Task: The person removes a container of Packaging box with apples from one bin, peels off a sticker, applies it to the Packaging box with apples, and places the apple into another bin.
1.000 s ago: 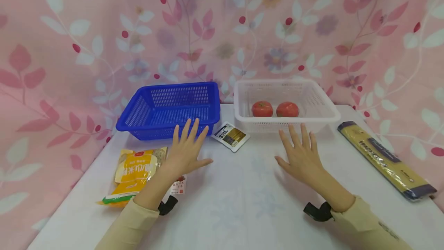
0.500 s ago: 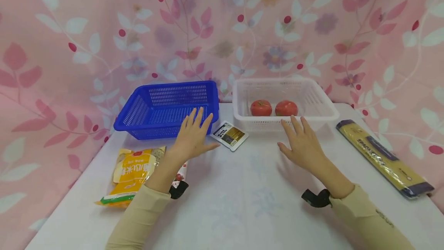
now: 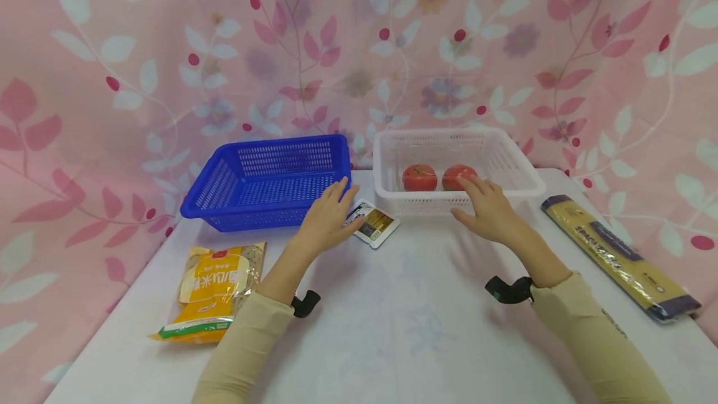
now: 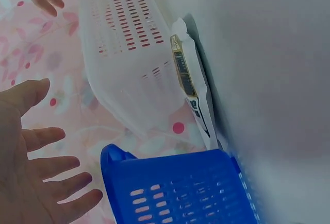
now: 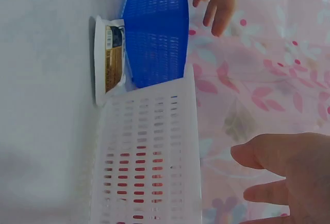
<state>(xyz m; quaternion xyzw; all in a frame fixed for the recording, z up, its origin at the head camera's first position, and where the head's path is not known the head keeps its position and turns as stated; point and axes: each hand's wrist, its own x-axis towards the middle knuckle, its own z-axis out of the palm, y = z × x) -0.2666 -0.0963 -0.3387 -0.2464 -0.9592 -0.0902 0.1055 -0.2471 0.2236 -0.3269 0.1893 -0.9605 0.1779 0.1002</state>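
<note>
- Head view: a small, flat white packet with a gold-brown and black label [image 3: 377, 224] lies on the white table [image 3: 404, 348], before the gap between two baskets.
- The left hand [image 3: 325, 220], fingers straight, overlaps the packet's left edge here; the left wrist view shows it apart, raised above the packet, which lies below and to its right.
- The right hand [image 3: 488, 211], fingers extended, is farther from the packet, raised over the front rim of a white, rectangular, perforated plastic basket [image 3: 415, 206].
- Two round red tomatoes [image 3: 419, 177] sit side by side in that basket.
- A blue, rectangular, perforated plastic basket [image 3: 252, 221] stands just left of the packet, near the left hand.
- Farther out, a yellow-and-clear plastic food bag [image 3: 215, 285] lies left of the left arm; a long gold packet with dark ends [image 3: 617, 254] lies slanted at far right.
- Behind hangs pink floral cloth [image 3: 219, 61].
</note>
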